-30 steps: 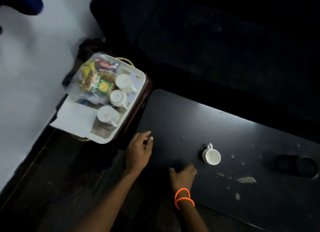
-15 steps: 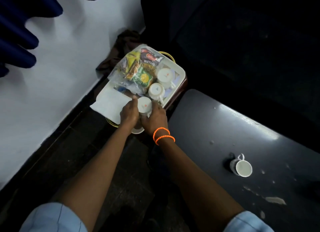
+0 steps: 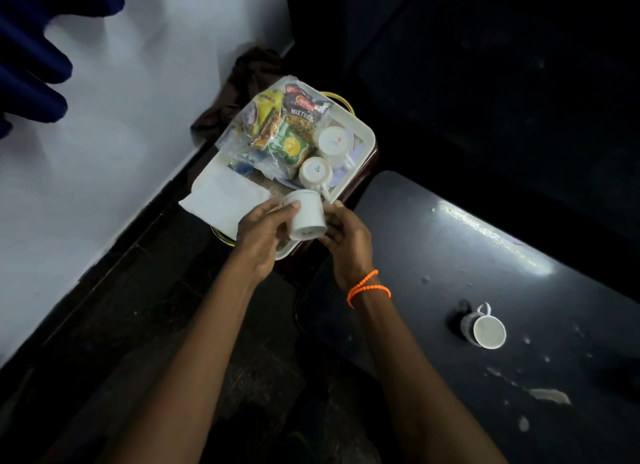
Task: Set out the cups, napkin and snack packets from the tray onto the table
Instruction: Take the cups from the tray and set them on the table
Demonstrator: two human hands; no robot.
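A white tray (image 3: 365, 134) sits on a small dark stand left of the black table (image 3: 450, 256). In it lie a clear bag of snack packets (image 3: 280, 131), a white napkin (image 3: 221, 200) hanging over the near-left edge, and two upturned white cups (image 3: 334, 143) (image 3: 315, 173). Above the tray's near corner, my left hand (image 3: 263, 235) and my right hand (image 3: 346, 235) hold a third white cup (image 3: 306, 216), tilted on its side, from both sides. One more white cup (image 3: 485, 330) stands upright on the table.
A white wall (image 3: 121, 134) runs along the left, with a blue curtain (image 3: 31, 58) at the top left. Brown cloth (image 3: 239, 93) lies behind the tray. A dark seat (image 3: 485, 83) stands beyond the table. The floor below is dark.
Both hands left the table's edge, reached the tray and took the nearest cup. That cup has since been lifted off the tray and tipped sideways.
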